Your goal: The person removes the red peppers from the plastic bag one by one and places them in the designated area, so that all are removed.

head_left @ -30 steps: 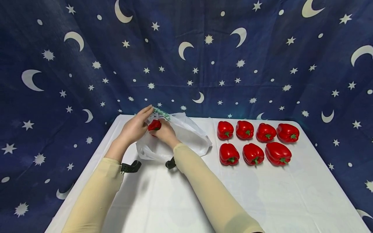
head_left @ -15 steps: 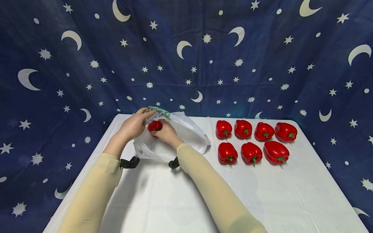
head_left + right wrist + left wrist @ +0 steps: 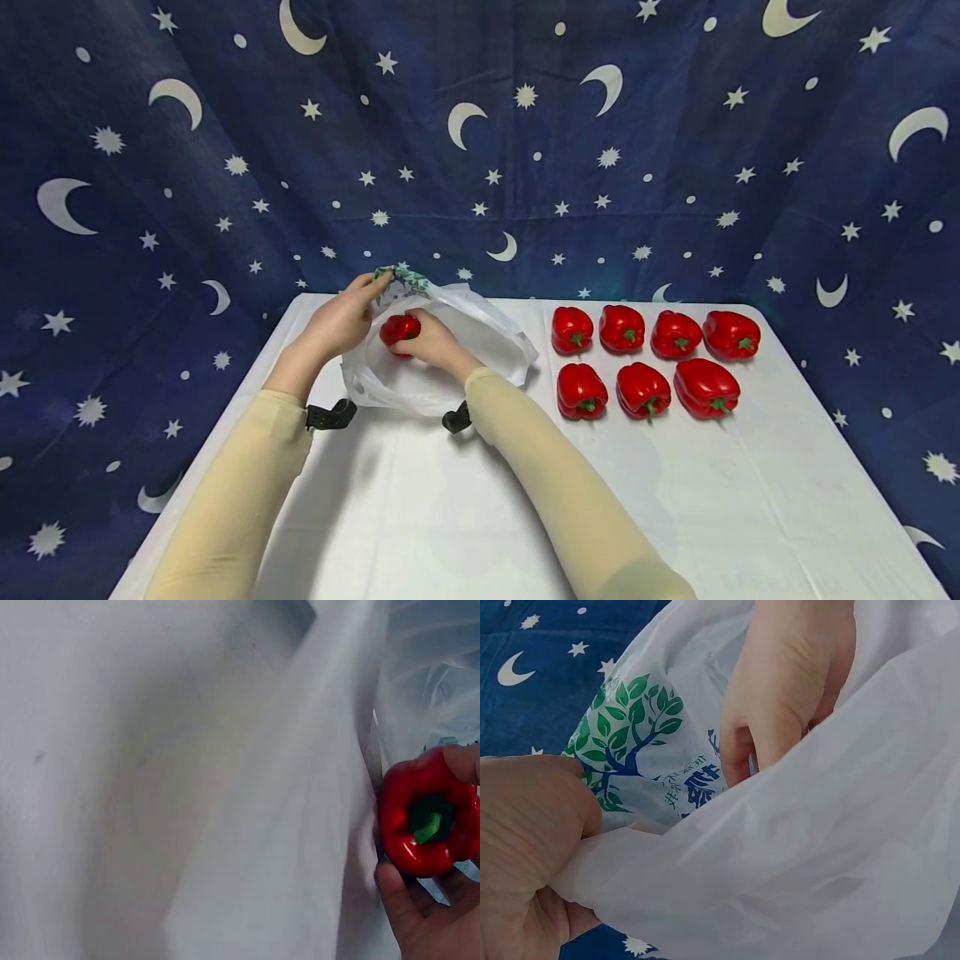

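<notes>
A white plastic bag (image 3: 487, 321) with a green tree print lies open toward me on the left of the table. My left hand (image 3: 341, 321) holds its rim at the left; in the left wrist view the bag's edge is gathered between thumb and fingers of that left hand (image 3: 532, 840). Inside the bag's mouth, my right hand (image 3: 435, 340) grips a red bell pepper (image 3: 397, 332). From the right wrist view, fingers and thumb are around this pepper (image 3: 409, 784), its green stem facing the camera. The bag's deeper inside is mostly hidden.
Several more red bell peppers (image 3: 642, 389) lie in two rows on the right of the white-covered table (image 3: 420, 517). Behind it hangs a dark blue curtain (image 3: 420, 83) with moons and stars. Black wrist straps (image 3: 330, 415) are on both wrists.
The bag's mouth has opened a little wider around the right hand. The pepper has stayed in the right hand, shifting only slightly. The left hand has kept its hold on the rim.
</notes>
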{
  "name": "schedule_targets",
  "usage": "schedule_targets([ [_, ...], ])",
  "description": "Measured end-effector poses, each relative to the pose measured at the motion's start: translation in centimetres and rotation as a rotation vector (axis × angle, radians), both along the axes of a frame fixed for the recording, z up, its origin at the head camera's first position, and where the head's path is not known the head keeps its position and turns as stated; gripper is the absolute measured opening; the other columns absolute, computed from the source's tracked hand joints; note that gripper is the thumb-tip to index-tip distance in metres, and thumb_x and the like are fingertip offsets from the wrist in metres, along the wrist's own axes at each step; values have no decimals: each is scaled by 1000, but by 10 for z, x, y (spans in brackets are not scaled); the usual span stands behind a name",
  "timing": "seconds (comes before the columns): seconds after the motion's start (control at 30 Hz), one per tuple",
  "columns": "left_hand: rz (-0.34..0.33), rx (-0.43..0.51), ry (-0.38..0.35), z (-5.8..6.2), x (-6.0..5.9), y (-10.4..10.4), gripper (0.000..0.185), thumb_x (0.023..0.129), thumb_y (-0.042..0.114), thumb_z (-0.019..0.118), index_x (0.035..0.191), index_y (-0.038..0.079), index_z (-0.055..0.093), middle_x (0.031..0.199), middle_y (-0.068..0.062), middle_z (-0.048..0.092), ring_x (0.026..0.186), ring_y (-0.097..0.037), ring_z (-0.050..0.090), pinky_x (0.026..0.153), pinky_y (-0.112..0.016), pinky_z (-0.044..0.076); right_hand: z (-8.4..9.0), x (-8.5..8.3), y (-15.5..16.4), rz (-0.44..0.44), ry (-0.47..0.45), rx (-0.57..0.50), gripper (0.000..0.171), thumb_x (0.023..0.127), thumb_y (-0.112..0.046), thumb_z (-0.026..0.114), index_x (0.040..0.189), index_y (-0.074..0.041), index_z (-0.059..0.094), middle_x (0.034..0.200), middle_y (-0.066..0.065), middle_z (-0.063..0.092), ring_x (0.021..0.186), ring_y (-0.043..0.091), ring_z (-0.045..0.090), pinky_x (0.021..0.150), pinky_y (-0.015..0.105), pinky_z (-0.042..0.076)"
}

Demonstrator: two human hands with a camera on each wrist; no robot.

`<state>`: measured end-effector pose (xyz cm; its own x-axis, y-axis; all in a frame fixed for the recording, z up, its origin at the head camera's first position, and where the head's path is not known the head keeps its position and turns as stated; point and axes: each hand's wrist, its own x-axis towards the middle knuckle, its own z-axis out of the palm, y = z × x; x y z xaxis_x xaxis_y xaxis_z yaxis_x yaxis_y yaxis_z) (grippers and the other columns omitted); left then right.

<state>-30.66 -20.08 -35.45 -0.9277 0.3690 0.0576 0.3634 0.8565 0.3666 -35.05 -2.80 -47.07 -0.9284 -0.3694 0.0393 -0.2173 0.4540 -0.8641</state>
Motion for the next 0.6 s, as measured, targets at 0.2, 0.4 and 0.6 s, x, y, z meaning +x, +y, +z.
schedule_targets([
  [0.2,-4,10,12,0,1,-1,65,101,-3,38,163,13,28,164,-18,26,128,-42,54,93,-55,49,0,0,13,56,-28,9,75,87,-24,78,152,-5,44,142,10,57,125,25,56,103,35,47],
  [0.4,-1,9,6,0,2,-1,65,101,-3,38,163,12,28,165,-19,25,129,-43,53,97,-56,47,-1,2,29,93,-58,4,75,86,-23,77,152,-5,45,143,11,56,125,25,55,104,35,46],
  [0.6,9,-1,-11,-1,2,-1,66,101,-2,38,164,15,26,166,-18,22,131,-42,51,95,-55,48,4,8,46,145,-81,0,75,86,-22,77,152,-7,46,143,10,56,125,25,54,103,36,47],
])
